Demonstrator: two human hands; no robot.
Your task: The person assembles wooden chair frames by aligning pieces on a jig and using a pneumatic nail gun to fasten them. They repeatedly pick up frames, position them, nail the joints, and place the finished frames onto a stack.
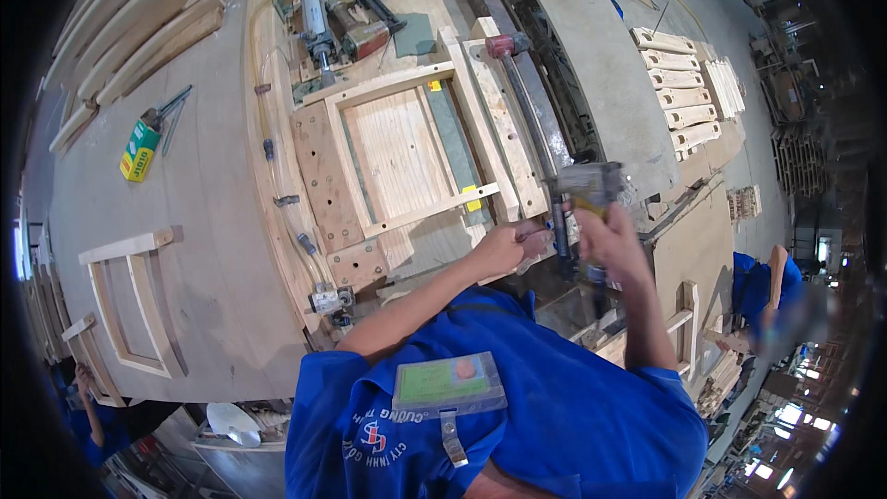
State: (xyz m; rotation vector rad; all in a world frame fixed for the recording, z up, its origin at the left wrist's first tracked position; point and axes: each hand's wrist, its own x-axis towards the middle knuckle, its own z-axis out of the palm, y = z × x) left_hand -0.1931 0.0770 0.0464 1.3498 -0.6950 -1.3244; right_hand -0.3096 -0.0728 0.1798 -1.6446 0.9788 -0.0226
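Bench: a broad, pale wooden workbench (203, 222) fills the left and middle of the view; its edges bend with the lens.
Jig: a plywood clamping jig (323, 176) sits on the bench, with brown blocks and small clamps along its near edge.
Frame in jig: a rectangular frame of light wood slats (407, 152) lies flat in the jig, a slatted panel inside it.
Cylinder: a metal pneumatic cylinder (316, 23) and a dark power tool (370, 32) lie at the far end of the jig.
Loose frame: another open wooden frame (129, 300) lies flat at the bench's left end.
Small items: a green and yellow box (139, 151) rests beside a pair of pliers (164, 114), well apart from the jig.
Stacked parts: curved, pale wooden pieces (679, 83) are stacked to the right, beyond a long grey board (591, 55).
Other people: one person in blue (762, 282) stands at the right edge, another at the lower left.
Left hand: the left hand (508, 245) is curled, fingers pressed down on the near right corner of the frame in the jig.
Right hand: the right hand (605, 240) is wrapped tightly around the handle of a grey nail gun (587, 187), held just beside the left hand.
Obstruction: the nail gun and right hand hide the frame corner beneath them.
Clothing: a blue shirt with a clipped plastic badge (448, 383) fills the lower edge.
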